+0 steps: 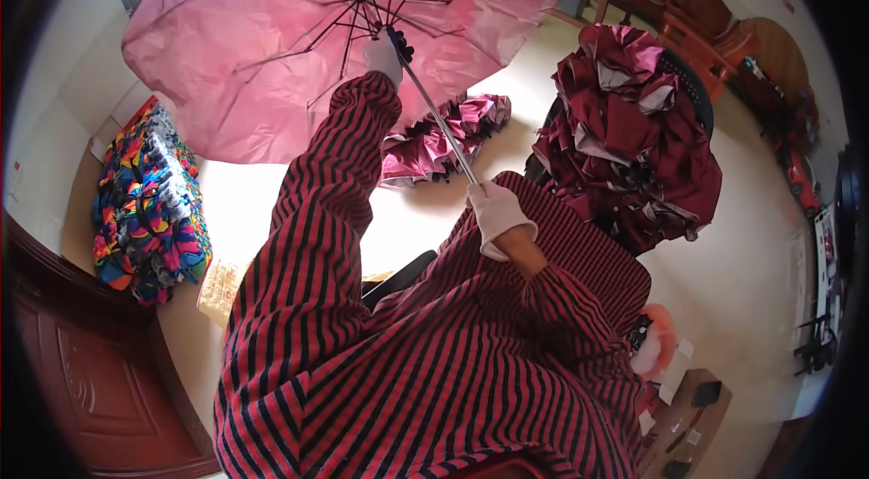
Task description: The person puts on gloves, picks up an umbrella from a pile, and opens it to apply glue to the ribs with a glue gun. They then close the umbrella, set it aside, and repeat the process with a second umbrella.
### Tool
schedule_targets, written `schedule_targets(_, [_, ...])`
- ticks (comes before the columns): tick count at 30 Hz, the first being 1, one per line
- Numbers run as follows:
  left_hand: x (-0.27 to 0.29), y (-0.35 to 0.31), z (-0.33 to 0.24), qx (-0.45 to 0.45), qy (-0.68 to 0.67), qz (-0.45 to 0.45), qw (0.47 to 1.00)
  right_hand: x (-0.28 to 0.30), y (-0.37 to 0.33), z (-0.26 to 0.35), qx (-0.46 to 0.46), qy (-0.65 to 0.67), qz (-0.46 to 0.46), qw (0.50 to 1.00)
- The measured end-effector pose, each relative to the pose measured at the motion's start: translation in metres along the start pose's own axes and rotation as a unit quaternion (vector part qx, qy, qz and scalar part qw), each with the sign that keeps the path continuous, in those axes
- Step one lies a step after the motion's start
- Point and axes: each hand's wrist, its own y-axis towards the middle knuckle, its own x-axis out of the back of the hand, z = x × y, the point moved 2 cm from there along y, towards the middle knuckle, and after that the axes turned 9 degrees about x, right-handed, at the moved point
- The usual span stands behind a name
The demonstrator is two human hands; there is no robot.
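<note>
A pale, smooth floor (pixel 742 289) runs out beneath and to the right of the open pink umbrella (pixel 308 71), shiny where bright light falls just below the umbrella; a plain light wall (pixel 54 135) rises to its left; a dark red panelled door (pixel 118 379) stands below and left of the umbrella, bent by the lens; brown wooden furniture (pixel 697 35) lines the room to its upper right.

The umbrella itself is held up in front of the person, its underside and thin dark ribs showing, the cloth creased; right of it, a heap of dark red cloth (pixel 625 139) with pale undersides is piled on a black chair (pixel 695 90); left and below it sits a brightly multicoloured cloth pile (pixel 149 207); a crumpled pink bundle (pixel 412 158) lies on the floor just below the umbrella's edge; a cardboard box (pixel 692 420) is well apart, to its lower right.

The left hand (pixel 385 58), white-gloved, is closed around the umbrella's shaft (pixel 434 112) near where the ribs meet, beside a dark scalloped piece (pixel 403 46); the right hand (pixel 498 216), also gloved, is wrapped around the shaft's lower end, fingers curled in.
</note>
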Motion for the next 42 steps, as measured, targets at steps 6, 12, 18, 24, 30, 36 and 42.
schedule_targets(6, [-0.003,0.001,-0.018,-0.012,0.023,-0.014,1.0,-0.002,-0.001,0.005,0.02,0.059,-0.023,0.998])
schedule_targets(12, [0.001,0.009,-0.034,-0.019,0.012,0.009,1.0,-0.002,-0.01,0.016,-0.102,0.101,-0.014,0.99])
schedule_targets(18, [-0.009,0.011,-0.045,0.008,-0.009,0.048,0.999,-0.008,-0.021,0.031,0.018,-0.017,0.048,0.999])
schedule_targets(24, [-0.004,0.006,-0.035,-0.02,0.064,0.131,0.989,0.002,-0.023,0.045,0.086,-0.113,0.078,0.987])
schedule_targets(30, [0.007,0.023,-0.026,0.004,0.073,0.245,0.967,-0.005,-0.001,0.023,0.165,-0.243,0.047,0.955])
schedule_targets(36, [0.014,0.1,-0.016,-0.022,0.047,0.194,0.98,-0.011,-0.014,0.01,0.079,-0.148,0.005,0.986])
schedule_targets(42, [-0.045,0.146,-0.021,0.191,-0.117,0.381,0.897,-0.001,-0.031,0.038,0.049,0.06,-0.126,0.989])
